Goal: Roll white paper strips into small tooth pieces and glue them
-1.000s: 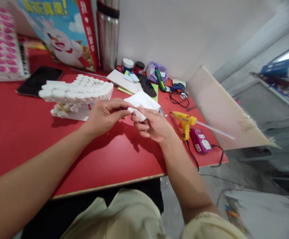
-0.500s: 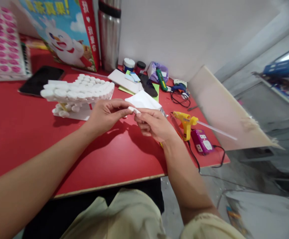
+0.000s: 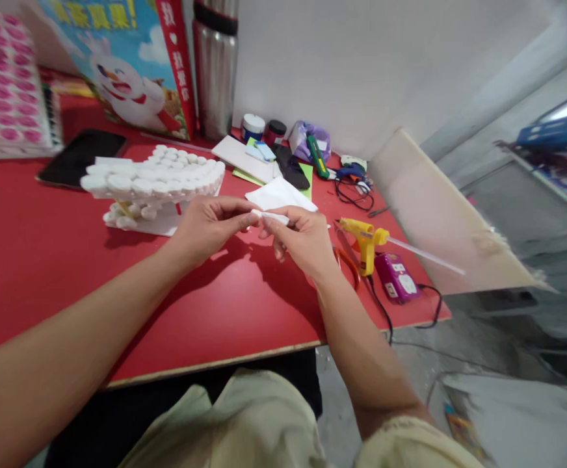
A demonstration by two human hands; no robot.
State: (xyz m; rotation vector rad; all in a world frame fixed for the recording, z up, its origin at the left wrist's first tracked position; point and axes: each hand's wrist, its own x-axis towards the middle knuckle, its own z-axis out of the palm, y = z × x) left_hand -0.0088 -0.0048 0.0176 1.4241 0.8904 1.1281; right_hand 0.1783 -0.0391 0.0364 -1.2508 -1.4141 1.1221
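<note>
Between the fingertips of both hands is a small white roll (image 3: 276, 218), which looks like soft paper or cloth. My left hand (image 3: 208, 224) is closed in a pinch on its left end. My right hand (image 3: 303, 239) pinches it farther right, with part of the strip lying along the thumb. Just beyond the fingers lies a folded white sheet (image 3: 282, 194) on the red table (image 3: 244, 305). To the left of my left hand stands a white model (image 3: 151, 179) built from many rounded white rolls, with a white base.
To the right lie a yellow glue gun (image 3: 365, 240) with a glue stick, a purple power socket (image 3: 396, 278) and a red-orange handle (image 3: 349, 265). At the back are a steel flask (image 3: 214, 71), small jars (image 3: 253, 126) and a green cutter (image 3: 316, 156). A black phone (image 3: 82, 156) lies left.
My right hand has shifted its grip, and a longer stretch of the white strip shows along its thumb. The red-orange handle beside my right wrist has come into view. My left hand stays nearly still.
</note>
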